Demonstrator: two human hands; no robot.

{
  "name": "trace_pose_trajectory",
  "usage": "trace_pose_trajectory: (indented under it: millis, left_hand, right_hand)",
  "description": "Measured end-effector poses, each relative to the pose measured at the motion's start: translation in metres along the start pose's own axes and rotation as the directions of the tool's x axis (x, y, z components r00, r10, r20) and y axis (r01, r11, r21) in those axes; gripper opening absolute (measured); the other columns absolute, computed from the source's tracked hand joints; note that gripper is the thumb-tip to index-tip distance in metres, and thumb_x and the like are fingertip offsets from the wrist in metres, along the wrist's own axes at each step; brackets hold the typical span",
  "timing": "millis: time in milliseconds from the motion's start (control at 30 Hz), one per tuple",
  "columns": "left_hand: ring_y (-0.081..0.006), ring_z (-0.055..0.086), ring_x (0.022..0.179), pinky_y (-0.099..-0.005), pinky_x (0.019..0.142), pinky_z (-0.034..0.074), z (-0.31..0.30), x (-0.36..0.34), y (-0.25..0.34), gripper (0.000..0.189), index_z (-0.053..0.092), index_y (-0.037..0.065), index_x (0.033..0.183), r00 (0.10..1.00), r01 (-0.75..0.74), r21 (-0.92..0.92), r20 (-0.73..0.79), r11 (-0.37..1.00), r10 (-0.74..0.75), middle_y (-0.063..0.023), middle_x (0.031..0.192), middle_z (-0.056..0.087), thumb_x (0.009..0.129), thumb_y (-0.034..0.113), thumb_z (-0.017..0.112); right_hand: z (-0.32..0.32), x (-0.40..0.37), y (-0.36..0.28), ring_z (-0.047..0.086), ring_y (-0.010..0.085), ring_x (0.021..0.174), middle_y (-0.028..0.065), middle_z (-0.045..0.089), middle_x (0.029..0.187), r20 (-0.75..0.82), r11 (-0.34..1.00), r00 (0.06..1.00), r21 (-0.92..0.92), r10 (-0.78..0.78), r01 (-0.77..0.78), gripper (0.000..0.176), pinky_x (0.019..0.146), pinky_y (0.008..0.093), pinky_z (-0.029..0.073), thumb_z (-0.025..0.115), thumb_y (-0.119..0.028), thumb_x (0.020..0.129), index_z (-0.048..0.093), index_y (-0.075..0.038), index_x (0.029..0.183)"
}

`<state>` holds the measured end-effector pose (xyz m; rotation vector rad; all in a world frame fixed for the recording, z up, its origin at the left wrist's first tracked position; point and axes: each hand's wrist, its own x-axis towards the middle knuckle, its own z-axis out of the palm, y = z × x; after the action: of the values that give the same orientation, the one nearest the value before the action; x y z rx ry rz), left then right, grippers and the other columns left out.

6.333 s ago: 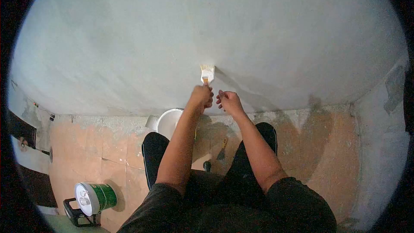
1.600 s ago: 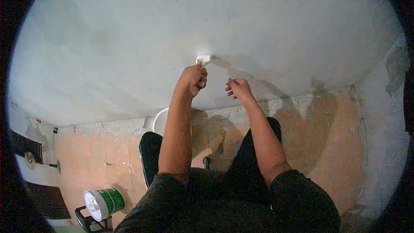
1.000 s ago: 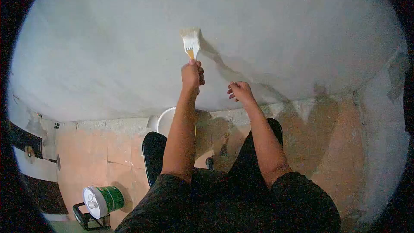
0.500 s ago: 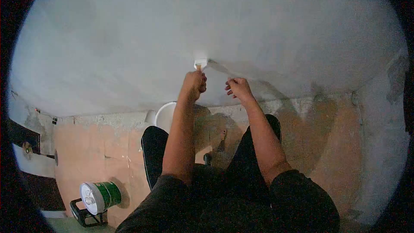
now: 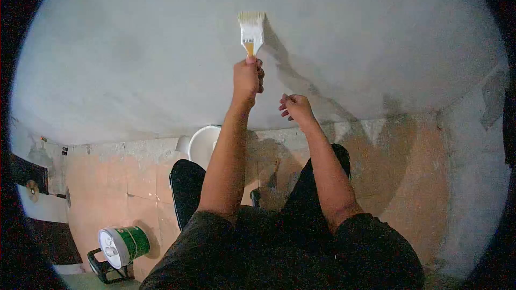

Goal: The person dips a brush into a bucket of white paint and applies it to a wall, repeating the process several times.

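My left hand [image 5: 248,81] is wrapped round the handle of a wide paintbrush [image 5: 251,29]. White paint coats the brush's lower part, and its pale bristles point up against the pale wall [image 5: 161,53]. My right hand [image 5: 296,108] hangs in front of the wall, lower and to the right, loosely curled with its fingers apart and nothing in them. A white bucket [image 5: 196,149] stands at the foot of the wall, partly hidden by my left forearm.
At the lower left a green and white paint bucket [image 5: 134,240] sits by a black frame [image 5: 102,271]. Orange-brown floor [image 5: 107,182] meets the wall along a rough, stained strip. A side wall [image 5: 473,182] rises at the right.
My left hand has moved up the wall with the paintbrush, and more of the brush and its bristles now shows. My right hand has hardly moved.
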<state>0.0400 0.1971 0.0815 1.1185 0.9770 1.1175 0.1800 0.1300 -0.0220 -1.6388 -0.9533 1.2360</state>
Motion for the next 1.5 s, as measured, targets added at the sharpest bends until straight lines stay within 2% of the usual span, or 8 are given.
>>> trace_pose_trajectory:
  millis: [367,433,567,700,767,1100,1167,1500]
  left_hand:
    - [-0.0121,0.034,0.035,-0.03,0.032,0.024,-0.012,-0.019,-0.144,0.039,0.046,0.007,0.061,0.991,0.101,0.134,-0.099,0.986,-0.088,-0.0001,0.047,0.04,0.091,0.03,0.041]
    - [-0.012,0.034,0.036,-0.0289,0.033,0.027,-0.019,-0.024,-0.15,0.035,0.048,0.01,0.071,0.847,0.532,-0.001,-0.016,0.847,-0.532,0.0009,0.05,0.04,0.093,0.035,0.041]
    - [-0.0105,0.031,0.038,-0.0262,0.034,0.025,-0.014,-0.028,-0.108,0.021,0.045,0.011,0.073,0.812,0.548,0.13,0.152,0.826,-0.563,0.003,0.053,0.037,0.09,0.023,0.045]
    - [-0.0051,0.028,0.04,-0.0213,0.03,0.018,-0.002,0.0,0.002,0.015,0.042,0.008,0.069,0.786,0.577,-0.145,0.365,0.804,-0.499,0.0031,0.054,0.032,0.083,0.006,0.042]
    - [-0.0037,0.031,0.038,-0.016,0.028,0.021,-0.002,0.02,0.043,0.011,0.039,0.004,0.075,0.674,0.737,-0.375,0.469,0.563,-0.57,0.0006,0.059,0.035,0.086,0.005,0.039]
    - [-0.001,0.028,0.039,-0.0152,0.026,0.021,0.013,-0.032,0.126,0.025,0.042,0.005,0.08,0.791,0.582,-0.417,0.489,0.698,-0.368,0.0047,0.061,0.036,0.097,0.021,0.033]
    - [-0.0023,0.025,0.044,-0.0178,0.033,0.018,0.017,-0.055,0.124,0.024,0.047,0.008,0.086,0.927,0.271,-0.155,0.309,0.95,-0.214,0.0054,0.062,0.036,0.096,0.025,0.034]
    - [-0.0066,0.028,0.036,-0.0244,0.033,0.02,-0.006,-0.012,-0.065,0.031,0.05,0.011,0.074,0.925,0.366,0.046,0.087,0.929,-0.369,0.0049,0.051,0.037,0.093,0.034,0.041]
  right_hand:
    - [-0.026,-0.004,0.006,0.06,0.0134,0.061,0.0055,0.065,0.077,-0.025,0.999,1.0,0.043,0.012,-0.011,0.036,0.052,0.0272,0.044,0.049,-0.035,0.09,0.061,-0.002,0.092]
    - [-0.028,-0.007,0.008,0.06,0.0133,0.061,0.0052,0.065,0.077,-0.028,0.998,0.999,0.053,-0.016,0.017,0.036,0.052,0.0271,0.044,0.049,-0.036,0.09,0.061,-0.002,0.093]
    - [-0.033,-0.008,0.006,0.06,0.0132,0.061,0.0052,0.064,0.077,-0.025,0.997,0.999,0.067,0.037,-0.035,0.035,0.051,0.0272,0.043,0.048,-0.035,0.091,0.061,-0.002,0.091]
    - [-0.035,-0.017,0.005,0.06,0.0135,0.06,0.0055,0.065,0.076,-0.024,0.998,0.999,0.055,0.024,-0.023,0.035,0.051,0.0275,0.044,0.048,-0.035,0.092,0.061,-0.002,0.09]
    - [-0.035,-0.018,0.005,0.061,0.0137,0.06,0.0057,0.065,0.076,-0.03,0.998,0.999,0.057,0.025,-0.024,0.035,0.051,0.0277,0.044,0.048,-0.034,0.092,0.061,-0.002,0.09]
    - [-0.039,-0.007,0.015,0.061,0.0134,0.058,0.006,0.065,0.077,-0.033,0.993,0.998,0.109,0.052,-0.048,0.034,0.05,0.0279,0.045,0.049,-0.036,0.091,0.061,-0.004,0.088]
    - [-0.038,-0.004,0.017,0.061,0.0133,0.059,0.0057,0.065,0.077,-0.02,0.995,1.0,0.101,0.017,-0.015,0.035,0.05,0.028,0.045,0.049,-0.037,0.091,0.061,-0.004,0.088]
    - [-0.027,-0.006,0.009,0.062,0.0143,0.061,0.0063,0.065,0.079,-0.011,0.998,0.999,0.055,0.039,-0.038,0.034,0.051,0.0288,0.044,0.049,-0.035,0.091,0.061,-0.002,0.093]
